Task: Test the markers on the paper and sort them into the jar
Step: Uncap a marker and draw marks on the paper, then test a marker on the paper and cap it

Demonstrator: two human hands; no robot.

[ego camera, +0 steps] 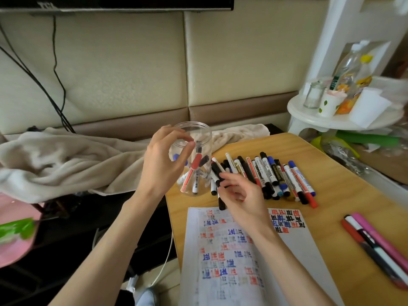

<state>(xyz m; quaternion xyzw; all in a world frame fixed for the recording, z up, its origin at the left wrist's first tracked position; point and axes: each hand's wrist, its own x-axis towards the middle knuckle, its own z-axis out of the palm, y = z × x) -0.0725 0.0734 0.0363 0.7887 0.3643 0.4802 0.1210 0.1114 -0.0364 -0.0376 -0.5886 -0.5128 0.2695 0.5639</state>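
A clear plastic jar (pixel 204 138) stands at the wooden table's far left corner and holds several markers, among them a red one (pixel 192 171). My left hand (pixel 162 162) hovers in front of the jar's mouth, fingers loosely curved with nothing between them. My right hand (pixel 241 197) reaches into the pile of loose markers (pixel 276 173) beside the jar, and its fingers curl round a black marker (pixel 217 175) at the pile's left side. In front of the pile lies the test paper (pixel 231 261), covered with red, blue and black marks.
Three markers, red, black-and-white and pink (pixel 375 241), lie apart near the table's right edge. A beige blanket (pixel 66 160) is draped left of the table (pixel 331 217). A white round shelf (pixel 309 115) with bottles and cups stands at the back right.
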